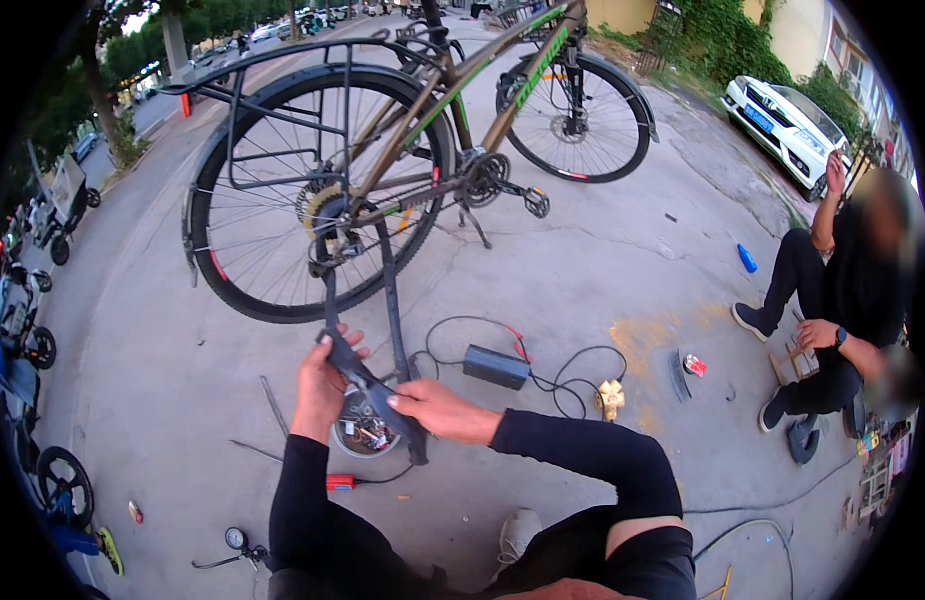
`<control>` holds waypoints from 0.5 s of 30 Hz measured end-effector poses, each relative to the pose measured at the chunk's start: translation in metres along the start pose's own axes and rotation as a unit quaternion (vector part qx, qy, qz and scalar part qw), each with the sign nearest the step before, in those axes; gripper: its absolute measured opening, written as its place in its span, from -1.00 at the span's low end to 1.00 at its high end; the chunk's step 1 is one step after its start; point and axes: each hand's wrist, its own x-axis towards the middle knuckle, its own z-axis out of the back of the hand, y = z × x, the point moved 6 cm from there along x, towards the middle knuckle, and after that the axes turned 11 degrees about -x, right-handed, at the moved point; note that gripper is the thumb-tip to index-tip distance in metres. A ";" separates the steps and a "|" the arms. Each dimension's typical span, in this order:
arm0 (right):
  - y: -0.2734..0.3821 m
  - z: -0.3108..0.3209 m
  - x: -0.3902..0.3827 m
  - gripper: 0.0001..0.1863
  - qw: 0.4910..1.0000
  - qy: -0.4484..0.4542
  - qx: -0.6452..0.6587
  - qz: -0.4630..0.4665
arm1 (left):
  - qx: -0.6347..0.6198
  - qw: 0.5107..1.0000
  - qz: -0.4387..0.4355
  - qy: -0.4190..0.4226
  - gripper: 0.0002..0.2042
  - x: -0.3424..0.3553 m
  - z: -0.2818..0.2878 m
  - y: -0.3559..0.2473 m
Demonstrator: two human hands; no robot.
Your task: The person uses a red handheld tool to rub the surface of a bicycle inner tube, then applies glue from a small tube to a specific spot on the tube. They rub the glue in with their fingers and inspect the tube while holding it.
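Both hands grip a flat black inner tube (371, 385), whose two strands run up to the rear wheel (318, 195) of a brown and green bicycle (433, 110). My left hand (323, 380) closes around the tube's upper part, palm turned up. Lower down, my right hand (438, 408) pinches it between thumb and fingers. Below the tube sits a round bowl (351, 447) of small metal parts, partly hidden by it. The bicycle stands upright on its kickstand (478, 230).
A black box (496, 367) with cables lies right of my hands, near a brass-coloured part (611, 398). A red device (340, 482) and a pressure gauge (236, 538) lie close to me. Another person (853, 270) sits at right; a white car (788, 130) is parked behind.
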 end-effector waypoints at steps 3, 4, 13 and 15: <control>-0.026 0.013 -0.014 -0.60 0.994 -0.022 0.068 -0.077 | 0.042 0.999 0.020 0.022 -0.54 0.004 -0.019 0.010; -0.020 0.019 -0.018 -0.58 0.994 -0.014 0.057 -0.095 | 0.045 0.998 0.029 0.020 -0.54 0.002 -0.024 0.008; 0.022 0.020 -0.042 -0.69 0.994 -0.037 0.040 -0.097 | 0.023 1.000 -0.015 0.005 -0.68 -0.003 -0.038 -0.007; -0.014 0.004 -0.024 -0.70 0.986 -0.018 0.066 -0.153 | 0.016 0.999 0.042 -0.029 -0.71 0.018 0.007 0.025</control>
